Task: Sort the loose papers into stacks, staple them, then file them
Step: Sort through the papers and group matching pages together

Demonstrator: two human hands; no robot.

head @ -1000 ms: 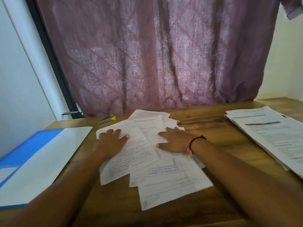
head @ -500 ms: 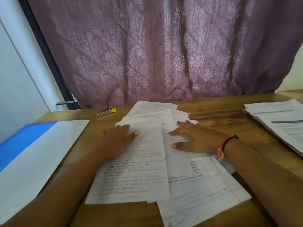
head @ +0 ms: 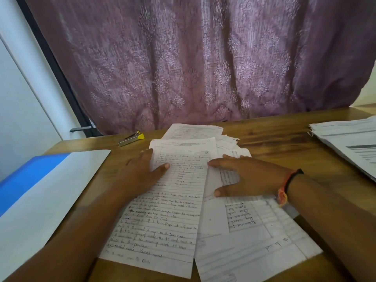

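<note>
Paper-sorting hold: left hand point(head: 140, 174) thumb pressing handwritten sheet point(head: 168, 220), fingers point(head: 144, 155) straight along its left edge; right hand point(head: 248, 178) flat, fingers spread, pinning loose papers point(head: 244, 251) at middle of table point(head: 274, 137), toward front edge. Best practice: slide handwritten sheet clear while right hand anchors loose papers; avoid creasing. Count: hands two; loose papers five or more; stapler point(head: 131, 138) one, back edge; folder point(head: 40, 196) one, left edge; stack point(head: 350, 145) one, right edge.

On the table point(head: 284, 143), the folder point(head: 50, 190) is laid left of the loose papers point(head: 183, 210), the stapler point(head: 131, 138) behind them leftward, a second stack point(head: 350, 143) to their right.
</note>
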